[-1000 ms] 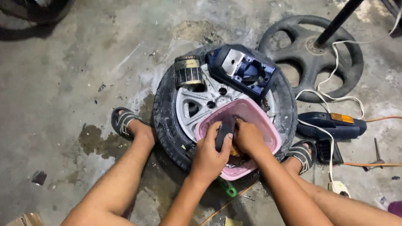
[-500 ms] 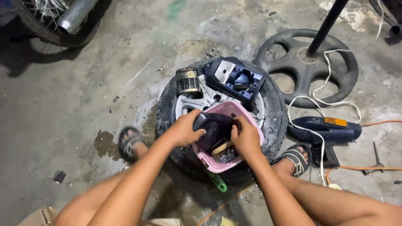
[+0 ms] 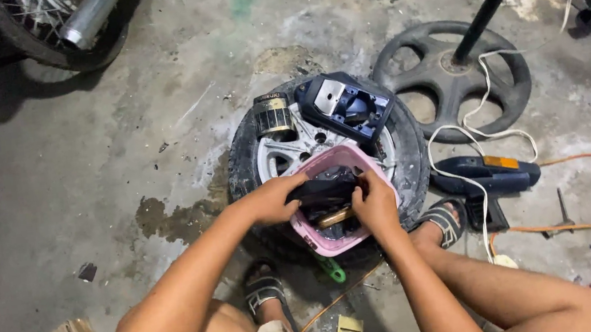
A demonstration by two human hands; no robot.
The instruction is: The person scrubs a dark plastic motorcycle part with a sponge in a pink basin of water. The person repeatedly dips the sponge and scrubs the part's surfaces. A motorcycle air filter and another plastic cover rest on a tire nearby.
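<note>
1. Left hand (image 3: pixel 270 199) and right hand (image 3: pixel 375 205), both at frame centre, curl closed around one dark part (image 3: pixel 327 188).
2. It sits over one pink basket (image 3: pixel 342 159) on one tyre (image 3: pixel 407 148).
3. One blue drill (image 3: pixel 495 173) lies right; possibly one brass piece (image 3: pixel 333 218) below.

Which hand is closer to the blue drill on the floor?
The right hand. It sits at the pink basket's right side, the side facing the blue drill. The left hand is on the basket's far side, gripping a dark part, farther from the drill.
</note>
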